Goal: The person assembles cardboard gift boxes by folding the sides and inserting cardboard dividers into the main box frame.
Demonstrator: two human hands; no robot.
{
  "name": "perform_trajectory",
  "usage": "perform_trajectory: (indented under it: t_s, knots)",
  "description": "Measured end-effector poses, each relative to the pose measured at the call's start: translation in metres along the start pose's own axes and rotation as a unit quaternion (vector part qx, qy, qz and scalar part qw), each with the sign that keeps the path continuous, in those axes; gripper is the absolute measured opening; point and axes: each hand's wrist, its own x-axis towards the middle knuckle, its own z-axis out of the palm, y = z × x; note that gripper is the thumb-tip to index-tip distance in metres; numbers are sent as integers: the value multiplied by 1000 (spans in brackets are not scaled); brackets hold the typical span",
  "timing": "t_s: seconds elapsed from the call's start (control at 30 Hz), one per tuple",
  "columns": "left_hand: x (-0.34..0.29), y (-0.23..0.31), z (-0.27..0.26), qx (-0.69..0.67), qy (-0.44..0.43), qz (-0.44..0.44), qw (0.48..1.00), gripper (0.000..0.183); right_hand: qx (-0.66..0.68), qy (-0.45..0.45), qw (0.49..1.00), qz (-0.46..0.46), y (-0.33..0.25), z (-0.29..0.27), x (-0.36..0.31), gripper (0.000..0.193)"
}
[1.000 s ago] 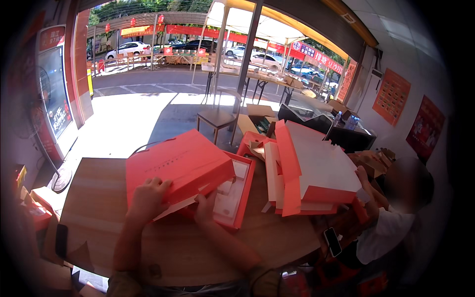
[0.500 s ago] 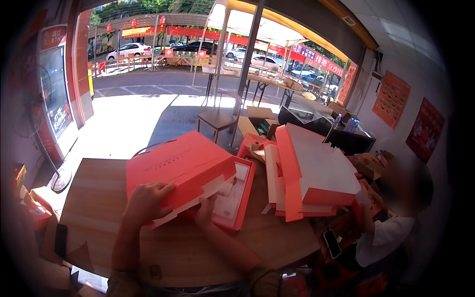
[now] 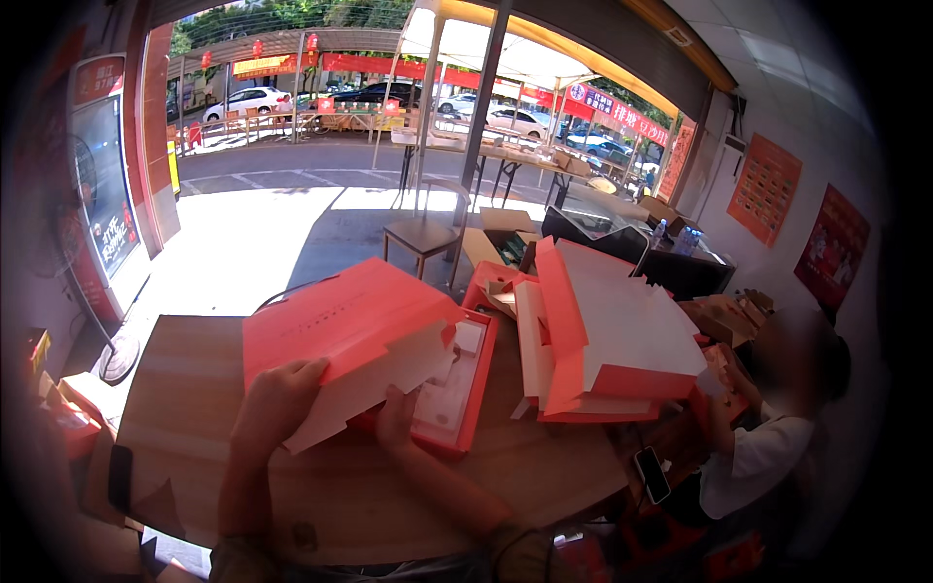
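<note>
A red cardboard box (image 3: 350, 316) is tilted above the near part of the table, its pale flap (image 3: 374, 384) spread along the side facing me. My left hand (image 3: 280, 403) grips the box's near left edge, fingers curled over the red top. At the flap's lower edge, my right hand (image 3: 396, 420) holds the cardboard; some of its fingers are hidden behind it. Partly under this box lies an open red box (image 3: 483, 374) with a white insert (image 3: 447, 403) inside.
Red and white folded boxes (image 3: 632, 321) are stacked to the right on the wooden table (image 3: 194, 428). Beyond them, a person (image 3: 768, 447) sits handling something red. A phone (image 3: 652, 474) lies near that person. A chair (image 3: 423, 236) and an open carton (image 3: 505, 233) stand past the table.
The box's near side has opened out, so more of the pale flap shows. My left hand has shifted slightly left along the edge. My right hand stays at the flap.
</note>
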Motion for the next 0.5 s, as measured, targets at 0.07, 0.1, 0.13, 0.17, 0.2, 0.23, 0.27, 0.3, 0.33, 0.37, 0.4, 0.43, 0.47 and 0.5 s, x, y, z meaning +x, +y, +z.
perform_trajectory:
  t_s: [0.07,0.1,0.13,0.17,0.2,0.23,0.27,0.3,0.33,0.37,0.4,0.43,0.47,0.5]
  knots:
    - [-1,5,-8,28,-19,-10,999,15,-21,-5,1000,15,-1,-5,3,47]
    - [-2,10,-12,50,-21,-5,998,14,-39,-4,999,9,5,-10,8,43]
    - [-3,16,-13,72,-24,0,997,14,-57,-3,998,2,8,-14,12,39]
    - [-6,18,-10,57,-22,17,998,11,-21,-8,999,33,7,-14,12,36]
    - [-9,20,-3,42,-20,35,998,9,15,-12,998,63,5,-15,13,34]
    - [-12,21,5,27,-18,53,998,8,51,-16,994,93,3,-15,15,32]
    - [-14,21,15,30,-41,73,996,8,72,0,991,110,-5,-14,17,32]
    - [-16,21,25,33,-63,92,993,9,95,14,987,129,-18,-7,21,32]
    - [-17,22,33,37,-85,109,990,10,103,16,985,136,-17,-6,22,33]
    - [-15,26,41,38,-68,114,990,11,110,22,984,140,-17,-8,25,35]
    - [-12,32,47,40,-52,119,991,13,104,16,986,133,-7,-15,29,36]
    - [-9,37,53,42,-36,123,991,14,98,10,987,126,3,-21,31,38]
    - [-8,37,59,41,-29,117,992,14,95,13,986,135,-2,-17,29,38]
    - [-8,36,65,41,-23,110,993,13,92,16,985,145,-13,-10,24,38]
